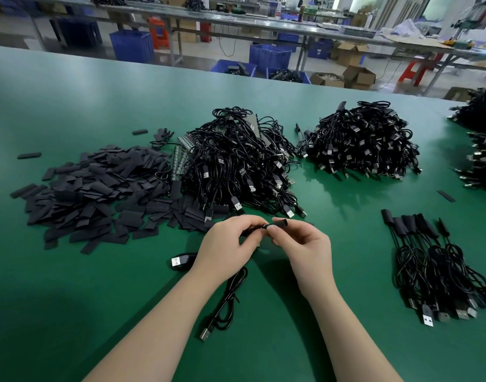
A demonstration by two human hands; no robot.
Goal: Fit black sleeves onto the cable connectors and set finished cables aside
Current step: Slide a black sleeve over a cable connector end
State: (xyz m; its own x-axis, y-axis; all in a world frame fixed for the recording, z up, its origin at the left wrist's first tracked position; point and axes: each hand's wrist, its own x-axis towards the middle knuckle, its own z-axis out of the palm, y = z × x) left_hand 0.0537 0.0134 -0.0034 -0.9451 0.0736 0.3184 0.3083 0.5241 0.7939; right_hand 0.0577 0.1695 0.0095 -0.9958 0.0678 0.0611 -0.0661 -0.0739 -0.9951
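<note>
Black sleeve (280, 223) lies level, long axis left-right, pinched in the right hand (305, 244) fingers above the desk (70, 285); left hand (228, 244) fingers clamp the cable (228, 299) end facing it. Beyond, the sleeve pile (92, 194).

Far beyond the fingertips, past the far edge of the green table (70, 111), blue plastic crates (132, 45) stand on the floor under a long grey workbench (236, 22), and an orange stool (159, 33) is tucked in just beside the leftmost crate. Further off to the fingers' right, open cardboard boxes (357, 75) sit on the floor near a red stool (418, 68). A white bottle (278, 8) stands on top of that workbench, well away from everything nearer.
</note>
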